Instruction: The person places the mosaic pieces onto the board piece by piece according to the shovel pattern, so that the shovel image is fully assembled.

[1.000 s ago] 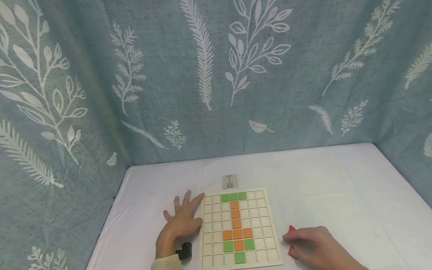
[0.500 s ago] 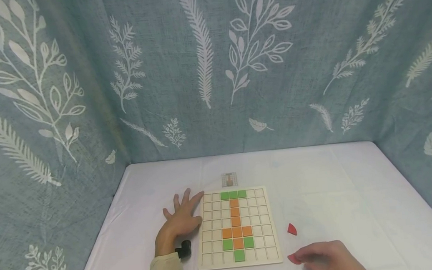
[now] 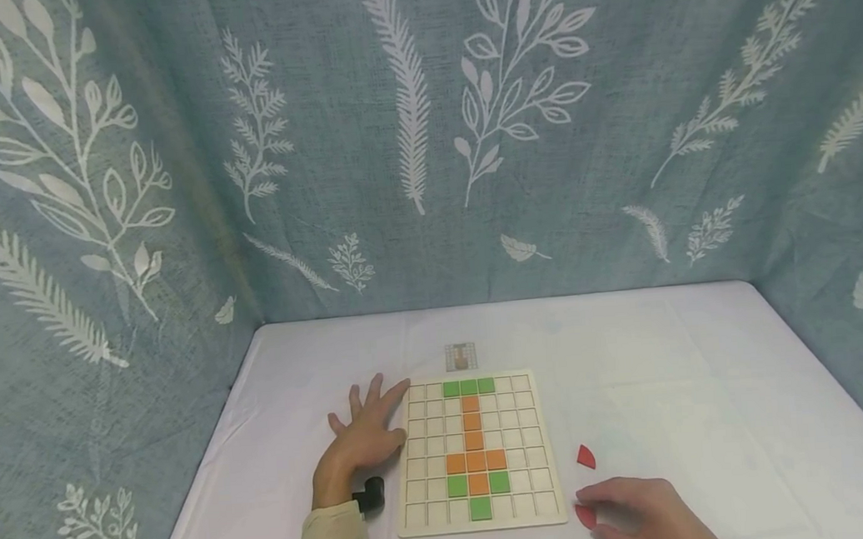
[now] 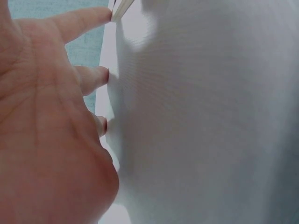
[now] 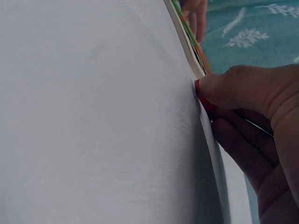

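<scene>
A cream grid board point(image 3: 421, 445) lies flat on the table, with green tiles point(image 3: 481, 509) and orange tiles point(image 3: 474, 441) set in a column and crossbars. My left hand point(image 3: 368, 438) is spread at the board's left side, index fingertip at its upper corner and thumb at its edge. In the left wrist view the palm point(image 4: 51, 126) shows, with fingertips down on the cloth. Off the board's lower right side, my right hand point(image 3: 640, 512) pinches a red quarter-round piece point(image 3: 586, 516) between thumb and finger. A second red quarter-round piece point(image 3: 586, 457) lies just beyond it.
A small card point(image 3: 460, 357) printed with a grid pattern lies behind the board. White cloth covers the table point(image 3: 671, 370). A blue-green leaf-patterned curtain point(image 3: 452, 134) encloses the back and sides. The left wrist wears a black device point(image 3: 372, 495).
My right hand has drawn back toward the near side, uncovering the farther red piece, and its finger and thumb have come around the nearer one. My left hand stays put.
</scene>
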Demonstrator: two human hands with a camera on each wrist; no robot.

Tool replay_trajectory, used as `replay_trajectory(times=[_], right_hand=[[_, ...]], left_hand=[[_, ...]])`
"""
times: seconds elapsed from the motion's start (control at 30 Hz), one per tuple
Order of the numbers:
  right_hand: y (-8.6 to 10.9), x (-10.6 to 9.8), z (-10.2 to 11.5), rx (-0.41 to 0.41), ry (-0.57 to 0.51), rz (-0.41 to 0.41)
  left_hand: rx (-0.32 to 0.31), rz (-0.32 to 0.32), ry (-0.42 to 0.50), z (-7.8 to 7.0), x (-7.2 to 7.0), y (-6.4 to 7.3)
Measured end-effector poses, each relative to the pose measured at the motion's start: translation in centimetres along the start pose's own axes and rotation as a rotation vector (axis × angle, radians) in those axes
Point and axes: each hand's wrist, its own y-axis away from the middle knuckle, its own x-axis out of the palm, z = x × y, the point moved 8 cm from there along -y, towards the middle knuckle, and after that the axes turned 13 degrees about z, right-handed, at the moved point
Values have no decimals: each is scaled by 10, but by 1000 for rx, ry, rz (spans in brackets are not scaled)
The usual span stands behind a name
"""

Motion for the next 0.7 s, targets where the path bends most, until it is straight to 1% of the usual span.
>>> replay_trajectory(times=[0.07,0.2,0.27,0.33,0.43,0.5,0.57,0.7], right_hand=[[0,1,2,-8,18,-10],[0,2,2,1,32,-17],[-1,2,4,-16,44,-33],[-3,0,8,-43,78,-67],[-10,-2,15,-86,95,-102],[-18,-3,21,-110,80,-105],[-27,-1,27,-137,24,-81],[-45,5,39,-221,-68,-45]], left_hand=[[7,-7,-5,-1,0,0],[14,-9,-10,-1,0,0],[15,-9,-8,-1,0,0],[12,-7,-7,0,0,0],[8,-6,-6,0,0,0],[3,-4,-3,1,0,1],[3,-3,-2,0,0,1],[1,-4,-4,2,1,-1]])
